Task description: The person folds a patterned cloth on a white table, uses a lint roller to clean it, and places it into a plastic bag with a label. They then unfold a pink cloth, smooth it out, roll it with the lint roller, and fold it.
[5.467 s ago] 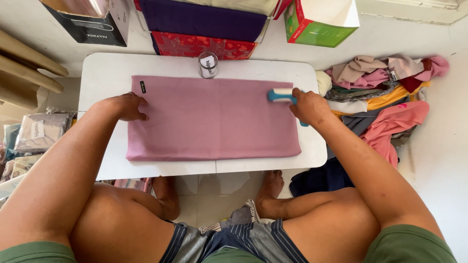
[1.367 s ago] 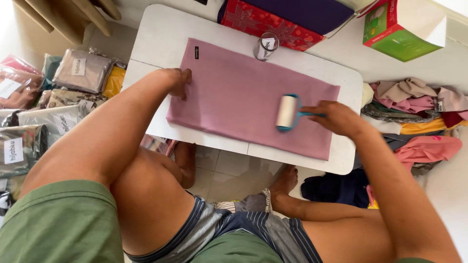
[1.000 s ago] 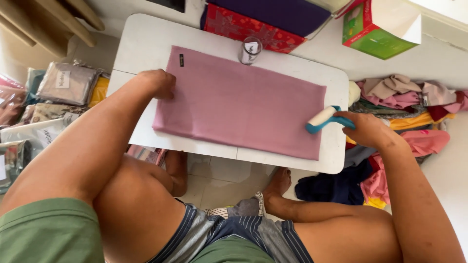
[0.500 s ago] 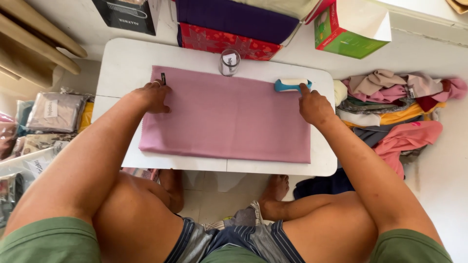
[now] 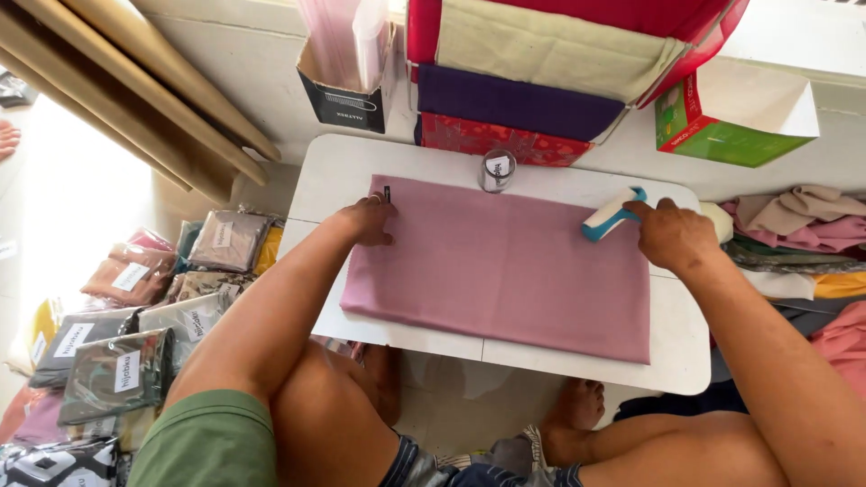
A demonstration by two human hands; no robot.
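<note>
The pink cloth (image 5: 501,266) lies folded and flat on the low white table (image 5: 672,356), filling most of its top. The left hand (image 5: 368,220) presses palm-down on the cloth's far left corner, fingers spread and empty, just beside a small black tag; it has stayed there through all the earlier views, pinning the fabric. The right hand (image 5: 675,236) is closed around the handle of a lint roller (image 5: 610,215), whose white head with teal trim now rests at the far right edge of the cloth. A little over a second ago the roller was nearer the middle and near edge of the cloth, so it has travelled outward and up to the far corner. That looks like one pass ending at the edge, and the surface shows no wrinkles or visible lint. A small roll of clear tape (image 5: 497,170) stands at the table's far edge, touching the cloth's border. Bagged fabrics (image 5: 117,361) lie on the floor to the left, and loose clothes (image 5: 803,225) are heaped to the right.
</note>
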